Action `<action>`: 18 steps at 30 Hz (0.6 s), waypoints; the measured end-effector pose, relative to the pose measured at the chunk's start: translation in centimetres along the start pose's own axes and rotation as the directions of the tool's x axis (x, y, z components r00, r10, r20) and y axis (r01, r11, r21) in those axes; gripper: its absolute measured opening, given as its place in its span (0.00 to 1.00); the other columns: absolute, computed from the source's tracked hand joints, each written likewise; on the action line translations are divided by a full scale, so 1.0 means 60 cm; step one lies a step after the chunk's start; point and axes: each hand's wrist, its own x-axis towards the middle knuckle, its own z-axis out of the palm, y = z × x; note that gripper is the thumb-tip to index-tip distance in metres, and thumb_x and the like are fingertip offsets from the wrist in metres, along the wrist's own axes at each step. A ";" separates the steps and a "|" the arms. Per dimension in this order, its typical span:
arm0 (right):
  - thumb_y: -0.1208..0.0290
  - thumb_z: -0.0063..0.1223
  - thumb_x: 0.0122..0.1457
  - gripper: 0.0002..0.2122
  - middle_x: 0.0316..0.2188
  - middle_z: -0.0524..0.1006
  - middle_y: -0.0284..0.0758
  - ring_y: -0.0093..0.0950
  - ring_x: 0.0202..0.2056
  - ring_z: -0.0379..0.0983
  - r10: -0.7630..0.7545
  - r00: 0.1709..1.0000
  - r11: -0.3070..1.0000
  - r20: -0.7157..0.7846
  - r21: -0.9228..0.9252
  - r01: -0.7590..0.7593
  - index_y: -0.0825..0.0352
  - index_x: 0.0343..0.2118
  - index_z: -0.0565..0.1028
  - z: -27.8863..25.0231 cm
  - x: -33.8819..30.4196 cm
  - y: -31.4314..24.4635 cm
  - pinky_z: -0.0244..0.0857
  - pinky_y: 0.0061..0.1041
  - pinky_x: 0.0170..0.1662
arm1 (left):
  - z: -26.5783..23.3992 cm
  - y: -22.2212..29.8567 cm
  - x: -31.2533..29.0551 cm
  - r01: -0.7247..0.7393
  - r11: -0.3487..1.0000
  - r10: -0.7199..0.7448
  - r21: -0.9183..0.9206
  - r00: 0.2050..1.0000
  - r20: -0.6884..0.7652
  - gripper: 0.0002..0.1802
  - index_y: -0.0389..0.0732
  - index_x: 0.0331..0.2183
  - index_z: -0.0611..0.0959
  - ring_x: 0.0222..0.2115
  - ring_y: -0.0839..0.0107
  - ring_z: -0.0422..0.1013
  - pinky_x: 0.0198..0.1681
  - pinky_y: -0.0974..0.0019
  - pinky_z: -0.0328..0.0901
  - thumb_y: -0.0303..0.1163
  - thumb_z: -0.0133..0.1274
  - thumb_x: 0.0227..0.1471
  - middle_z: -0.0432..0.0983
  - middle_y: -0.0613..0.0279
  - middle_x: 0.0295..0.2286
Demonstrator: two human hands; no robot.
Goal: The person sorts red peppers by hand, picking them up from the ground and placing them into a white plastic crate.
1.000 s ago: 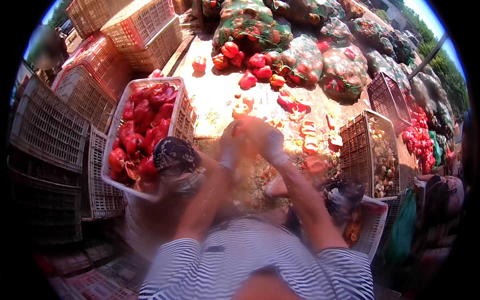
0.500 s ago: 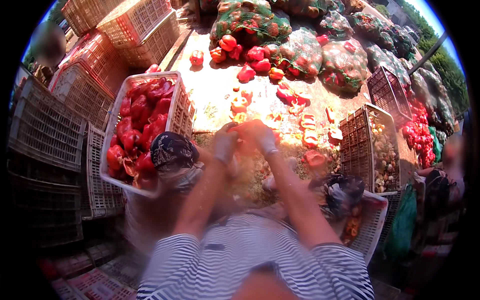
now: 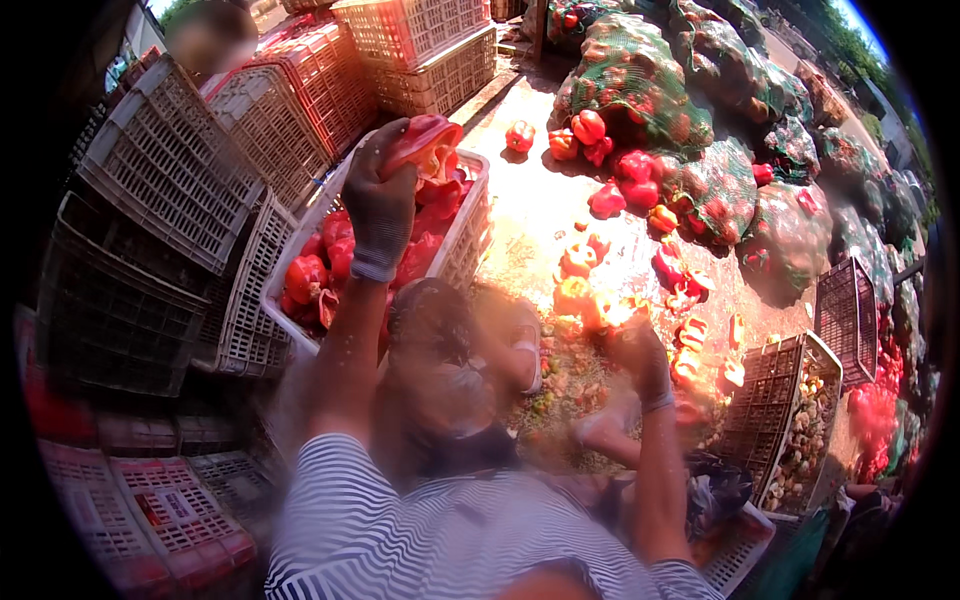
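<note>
My gloved left hand (image 3: 382, 195) is raised at the near-left side, closed around a cut red bell pepper (image 3: 425, 145) whose pale inside shows. It is over a whitish plastic crate (image 3: 470, 222) filled with red peppers (image 3: 305, 280). My gloved right hand (image 3: 640, 358) is lower, at the near edge of the heap of pepper scraps (image 3: 560, 400). Glare and blur hide its fingertips, so I cannot see whether it holds anything. Just beyond it lie bright cut peppers (image 3: 572, 295), with pepper halves (image 3: 690, 335) to the right.
Whole red peppers (image 3: 607, 200) lie farther back, before green mesh sacks (image 3: 640, 90) of peppers. Crates (image 3: 170, 165) are stacked on the left. On the right stands a brown crate (image 3: 770, 400) holding pale pepper cores (image 3: 805, 430). My knees flank the scraps.
My hands, together over the scraps before, are now apart. The left has moved up-left to the crate with the cut pepper; the right has gone rightward. The view has shifted left.
</note>
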 end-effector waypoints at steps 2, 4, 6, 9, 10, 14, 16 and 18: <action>0.64 0.48 0.64 0.13 0.42 0.75 0.32 0.25 0.42 0.73 0.012 0.997 0.997 -0.074 -0.078 -0.018 0.64 0.48 0.71 0.031 -0.009 0.017 0.72 0.31 0.46 | -0.047 -0.004 0.064 -0.187 0.946 0.214 0.264 0.974 -0.077 0.23 0.42 0.47 0.81 0.42 0.65 0.75 0.48 0.64 0.68 0.21 0.52 0.46 0.79 0.58 0.42; 0.65 0.50 0.63 0.13 0.41 0.75 0.31 0.24 0.41 0.73 -0.005 0.991 0.988 -0.137 -0.153 -0.016 0.64 0.48 0.71 0.006 -0.006 0.054 0.73 0.30 0.45 | -0.065 -0.013 0.118 -0.306 0.855 0.368 0.418 0.927 -0.075 0.24 0.45 0.47 0.81 0.42 0.59 0.75 0.47 0.60 0.69 0.21 0.54 0.45 0.79 0.57 0.41; 0.65 0.50 0.63 0.13 0.39 0.74 0.30 0.22 0.39 0.73 -0.074 0.992 0.954 -0.107 -0.296 0.039 0.65 0.47 0.71 0.002 -0.005 0.084 0.73 0.28 0.43 | -0.093 -0.040 0.171 -0.375 0.743 0.473 0.554 0.880 -0.039 0.25 0.46 0.48 0.80 0.42 0.56 0.73 0.48 0.57 0.68 0.22 0.53 0.44 0.77 0.58 0.41; 0.67 0.49 0.63 0.11 0.33 0.72 0.27 0.20 0.35 0.71 0.114 0.980 0.981 -0.164 -0.136 -0.137 0.65 0.44 0.72 0.020 -0.009 0.108 0.73 0.25 0.40 | -0.097 -0.120 0.196 -0.364 0.576 0.472 0.732 0.879 0.065 0.28 0.48 0.49 0.77 0.42 0.53 0.71 0.46 0.53 0.67 0.23 0.54 0.42 0.76 0.58 0.42; 0.67 0.49 0.62 0.10 0.33 0.71 0.27 0.20 0.34 0.70 0.115 0.969 0.968 -0.220 -0.194 -0.159 0.65 0.44 0.72 0.028 -0.018 0.100 0.72 0.25 0.39 | -0.075 -0.174 0.192 -0.350 0.554 0.440 0.756 0.893 0.091 0.29 0.49 0.50 0.76 0.42 0.52 0.71 0.46 0.52 0.67 0.24 0.54 0.42 0.76 0.58 0.42; 0.71 0.60 0.49 0.09 0.30 0.73 0.36 0.31 0.31 0.71 -0.086 0.958 0.828 -0.272 -0.554 -0.083 0.66 0.32 0.74 0.063 -0.003 0.126 0.69 0.31 0.34 | -0.030 -0.442 0.149 -0.379 0.357 -0.001 0.854 0.914 0.406 0.34 0.56 0.54 0.71 0.50 0.51 0.67 0.47 0.49 0.67 0.37 0.61 0.42 0.69 0.54 0.50; 0.72 0.63 0.44 0.09 0.29 0.74 0.38 0.36 0.31 0.71 -0.093 0.944 0.877 -0.318 -0.475 -0.073 0.65 0.27 0.74 0.025 -0.003 0.148 0.68 0.34 0.34 | 0.028 -0.551 0.104 -0.422 0.247 -0.365 0.872 0.793 0.488 0.38 0.55 0.59 0.67 0.54 0.49 0.63 0.53 0.48 0.64 0.46 0.58 0.47 0.64 0.55 0.57; 0.72 0.64 0.43 0.09 0.29 0.74 0.39 0.38 0.31 0.71 -0.102 0.933 0.901 -0.345 -0.429 -0.060 0.65 0.25 0.74 -0.013 -0.006 0.159 0.67 0.35 0.34 | 0.113 -0.588 0.100 -0.373 0.261 -0.444 0.890 0.773 0.454 0.39 0.53 0.61 0.65 0.55 0.47 0.61 0.54 0.46 0.62 0.51 0.55 0.49 0.61 0.57 0.60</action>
